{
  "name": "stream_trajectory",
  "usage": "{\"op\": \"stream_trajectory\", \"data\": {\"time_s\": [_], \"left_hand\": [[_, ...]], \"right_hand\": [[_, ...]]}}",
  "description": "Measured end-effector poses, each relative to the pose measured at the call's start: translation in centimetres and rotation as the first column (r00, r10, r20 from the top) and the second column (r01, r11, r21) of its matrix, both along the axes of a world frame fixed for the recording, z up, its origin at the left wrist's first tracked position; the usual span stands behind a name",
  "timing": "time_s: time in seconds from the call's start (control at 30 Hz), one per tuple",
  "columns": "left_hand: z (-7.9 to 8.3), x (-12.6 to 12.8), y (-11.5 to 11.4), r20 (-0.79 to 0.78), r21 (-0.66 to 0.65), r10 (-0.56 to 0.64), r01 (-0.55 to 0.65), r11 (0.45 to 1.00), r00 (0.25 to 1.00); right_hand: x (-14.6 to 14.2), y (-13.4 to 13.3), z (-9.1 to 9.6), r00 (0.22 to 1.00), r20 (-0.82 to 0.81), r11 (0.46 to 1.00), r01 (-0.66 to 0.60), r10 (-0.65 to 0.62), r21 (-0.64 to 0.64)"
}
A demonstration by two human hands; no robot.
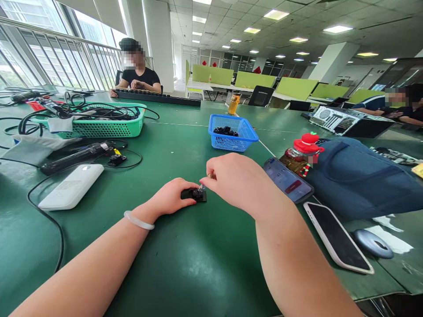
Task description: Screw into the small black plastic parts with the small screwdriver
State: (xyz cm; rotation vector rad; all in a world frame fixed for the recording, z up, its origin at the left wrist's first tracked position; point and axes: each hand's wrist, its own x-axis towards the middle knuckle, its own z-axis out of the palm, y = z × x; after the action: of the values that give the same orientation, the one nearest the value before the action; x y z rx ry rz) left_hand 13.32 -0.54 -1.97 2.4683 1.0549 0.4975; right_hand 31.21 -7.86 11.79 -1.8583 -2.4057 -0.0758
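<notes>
My left hand (173, 197) rests on the green table (185, 264), its fingers closed round a small black part (195, 194) that it pins to the tabletop. My right hand (239, 180) hovers just right of the part, its fingertips pinched together over the part's top on something tiny that I cannot make out. A pale bangle (139, 221) circles my left wrist. Beyond the hands stands a blue basket (233, 131) with several small black parts in it.
Two phones (287, 179) (337, 237) lie to the right, beside a red-lidded jar (302, 156) and a blue bag (360, 182). On the left are a white box (71, 186), cables and a green basket (95, 119). Two people sit at the far side.
</notes>
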Motion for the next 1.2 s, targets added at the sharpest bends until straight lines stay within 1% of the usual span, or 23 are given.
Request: {"op": "stream_trajectory", "data": {"time_s": [0.13, 0.33, 0.6, 0.7, 0.83, 0.97, 1.03, 1.2], "left_hand": [[-0.3, -0.1, 0.2, -0.007, 0.001, 0.006, -0.006, 1.0, 1.0], [-0.5, -0.1, 0.3, -0.019, 0.017, 0.002, -0.002, 1.0, 1.0], [0.0, 0.0, 0.1, -0.015, 0.008, 0.008, -0.008, 1.0, 1.0], [-0.1, 0.0, 0.1, -0.006, 0.014, -0.014, 0.014, 1.0, 1.0], [-0.6, 0.0, 0.2, 0.029, 0.026, -0.024, 0.023, 0.999, 0.999], [-0.6, -0.1, 0.1, 0.019, 0.027, -0.039, 0.038, 0.999, 0.999], [-0.6, -0.1, 0.1, 0.019, 0.027, -0.041, 0.04, 0.999, 0.999], [-0.5, -0.2, 0.2, 0.027, 0.008, -0.028, 0.028, 1.0, 0.999]], "right_hand": [[0.3, 0.3, -0.1, 0.999, -0.052, 1.0, 0.013, -0.012, 0.013], [0.6, 0.3, 0.4, 0.993, -0.12, 0.997, 0.016, -0.007, 0.08], [0.3, 0.3, -0.1, 0.997, -0.082, 1.0, 0.003, -0.001, 0.029], [-0.2, 0.0, -0.2, 0.991, -0.121, 0.999, -0.052, 0.051, -0.01], [-1.1, -0.7, -0.3, 0.969, -0.19, 0.979, -0.178, 0.157, -0.1], [-1.5, -1.2, -0.3, 0.956, -0.17, 0.952, -0.266, 0.24, -0.15], [-1.3, -1.2, -0.2, 0.957, -0.164, 0.954, -0.264, 0.241, -0.14], [-0.2, -0.8, 0.5, 0.96, -0.23, 0.982, -0.18, 0.163, -0.057]]}}
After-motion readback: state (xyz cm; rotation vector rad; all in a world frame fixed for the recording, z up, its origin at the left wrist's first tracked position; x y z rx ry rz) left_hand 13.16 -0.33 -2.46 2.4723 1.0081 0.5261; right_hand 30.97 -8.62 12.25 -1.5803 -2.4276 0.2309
